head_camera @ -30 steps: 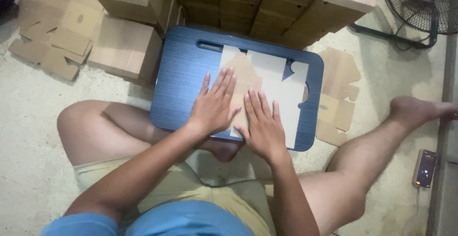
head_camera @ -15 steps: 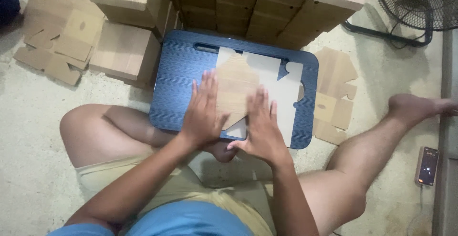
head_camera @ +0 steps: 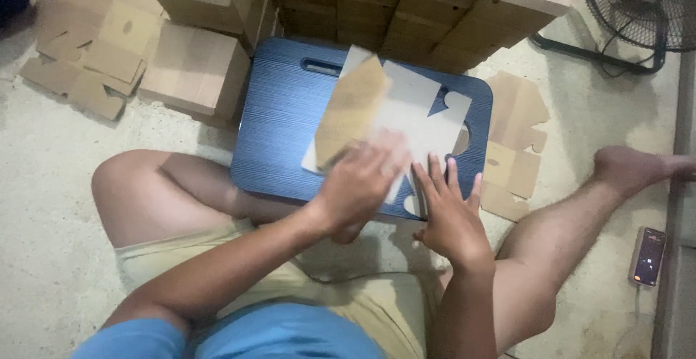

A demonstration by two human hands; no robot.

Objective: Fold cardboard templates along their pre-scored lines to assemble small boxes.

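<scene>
Two bare hands work over a flat cardboard blank (head_camera: 406, 116) that lies on a dark blue lap counter (head_camera: 283, 120) set on the floor between the person's legs. The left hand (head_camera: 359, 185) is blurred; it lies over the near edge of the blank, where a brown flap (head_camera: 351, 109) is folded up over the pale side — whether its grip closes on the card I cannot tell. The right hand (head_camera: 449, 214) rests flat, fingers spread and open, pressing the blank's near right corner at the counter's edge, holding nothing. Stacked folded boxes (head_camera: 406, 11) stand just beyond the counter, one more box (head_camera: 196, 69) to its left. Loose flat blanks (head_camera: 515, 141) lie on the floor at right — a phone (head_camera: 647, 256) further right.
</scene>
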